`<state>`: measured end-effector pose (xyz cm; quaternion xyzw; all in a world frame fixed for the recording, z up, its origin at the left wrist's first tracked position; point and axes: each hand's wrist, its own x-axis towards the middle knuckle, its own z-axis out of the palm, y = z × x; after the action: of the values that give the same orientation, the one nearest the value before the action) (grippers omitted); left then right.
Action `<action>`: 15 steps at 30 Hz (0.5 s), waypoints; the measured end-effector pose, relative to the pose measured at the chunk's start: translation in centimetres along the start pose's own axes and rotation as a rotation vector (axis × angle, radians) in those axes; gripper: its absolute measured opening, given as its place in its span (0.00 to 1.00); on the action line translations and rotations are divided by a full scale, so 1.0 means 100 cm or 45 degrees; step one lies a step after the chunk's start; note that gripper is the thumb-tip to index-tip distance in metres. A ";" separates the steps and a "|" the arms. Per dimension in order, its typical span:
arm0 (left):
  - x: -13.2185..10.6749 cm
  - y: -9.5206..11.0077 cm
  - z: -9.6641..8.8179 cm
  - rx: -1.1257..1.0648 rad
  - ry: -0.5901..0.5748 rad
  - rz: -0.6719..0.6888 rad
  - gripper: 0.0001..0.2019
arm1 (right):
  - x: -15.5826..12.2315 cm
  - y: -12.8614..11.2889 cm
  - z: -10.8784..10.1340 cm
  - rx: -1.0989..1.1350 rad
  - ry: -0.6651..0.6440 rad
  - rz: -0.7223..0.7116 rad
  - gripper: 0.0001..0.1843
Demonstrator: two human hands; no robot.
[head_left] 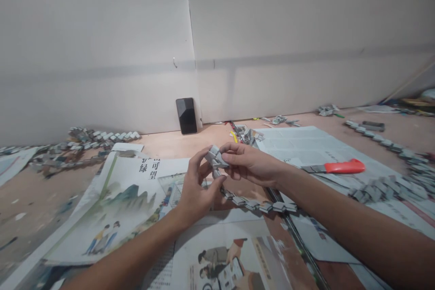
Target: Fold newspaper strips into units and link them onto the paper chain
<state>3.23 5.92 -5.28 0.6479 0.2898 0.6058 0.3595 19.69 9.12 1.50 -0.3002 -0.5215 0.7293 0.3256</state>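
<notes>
Both my hands meet above the newspaper at the centre of the table. My left hand pinches the upper end of a chain of folded grey newspaper links. From the right, my right hand closes its fingers on the topmost folded link of that same chain. The chain's tail hangs down from my hands and runs to the right across the paper, passing under my right forearm.
Open newspapers cover the table. An orange-handled utility knife lies at right, a black phone leans on the white back wall. Other folded-paper chains lie at left and far right, and a heap.
</notes>
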 end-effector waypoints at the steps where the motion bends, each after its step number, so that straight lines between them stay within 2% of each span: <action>1: 0.000 -0.001 0.000 0.004 -0.006 0.014 0.28 | 0.000 0.001 0.000 0.003 0.008 0.009 0.14; 6: 0.000 -0.003 -0.001 0.025 -0.022 0.037 0.29 | 0.002 0.003 0.001 0.007 0.041 0.015 0.12; 9: 0.001 -0.001 0.000 0.016 0.011 -0.009 0.28 | 0.001 0.002 0.002 -0.096 0.083 -0.069 0.12; 13: 0.002 0.003 0.000 -0.005 0.028 -0.072 0.26 | -0.004 -0.001 0.005 -0.705 0.247 -0.419 0.12; 15: 0.003 0.004 0.000 -0.032 0.003 -0.065 0.26 | -0.006 -0.002 0.006 -0.982 0.262 -0.587 0.11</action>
<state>3.22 5.91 -4.76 0.6351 0.2989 0.6007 0.3825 19.58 8.33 1.88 -0.3464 -0.7731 0.3567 0.3939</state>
